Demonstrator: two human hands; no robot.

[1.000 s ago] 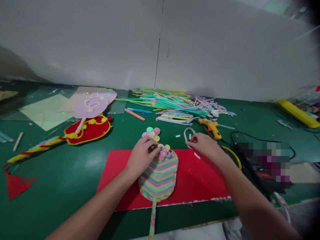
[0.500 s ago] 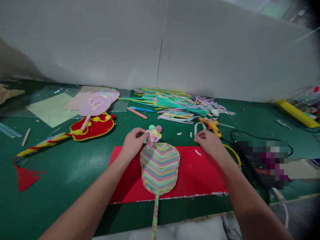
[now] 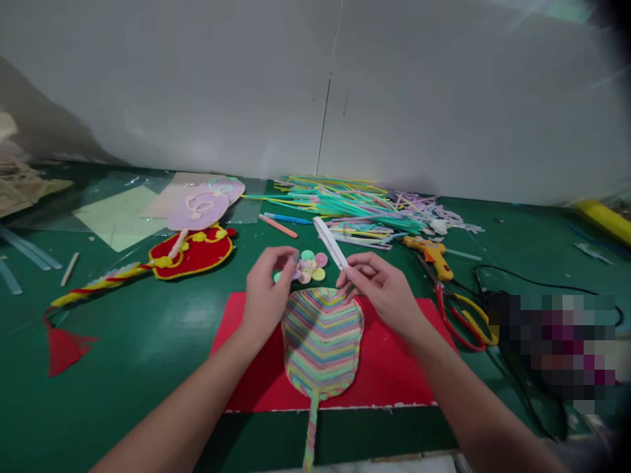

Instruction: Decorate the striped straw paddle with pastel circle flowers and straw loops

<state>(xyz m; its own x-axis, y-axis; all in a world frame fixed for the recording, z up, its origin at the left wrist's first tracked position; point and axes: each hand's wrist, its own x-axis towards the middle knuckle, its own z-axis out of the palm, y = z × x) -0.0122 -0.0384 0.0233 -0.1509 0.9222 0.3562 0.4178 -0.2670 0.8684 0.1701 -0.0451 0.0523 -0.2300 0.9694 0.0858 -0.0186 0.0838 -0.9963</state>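
Note:
My left hand [image 3: 269, 289] is closed in a pinch beside the small pastel discs [image 3: 315, 259]; the tiny thing at its fingertips is too small to make out. My right hand [image 3: 379, 286] grips a narrow white strip [image 3: 330, 243], which slants up and to the left from the fingers. Between my hands, a striped pastel fan [image 3: 323, 341] lies on a red sheet [image 3: 394, 368], its twisted handle pointing toward me. The discs sit just above the fan's top edge.
Pastel stems [image 3: 355, 200] are piled at the back. An orange glue gun [image 3: 431, 255] and red-and-yellow-handled scissors [image 3: 456, 322] lie to the right, near black cables. A red fan [image 3: 192, 255] and a purple fan [image 3: 204, 205] are on the left.
My right hand has moved left toward the discs with the white strip, which was looped and is now straighter. The scissors show more fully. The whole view has shifted slightly.

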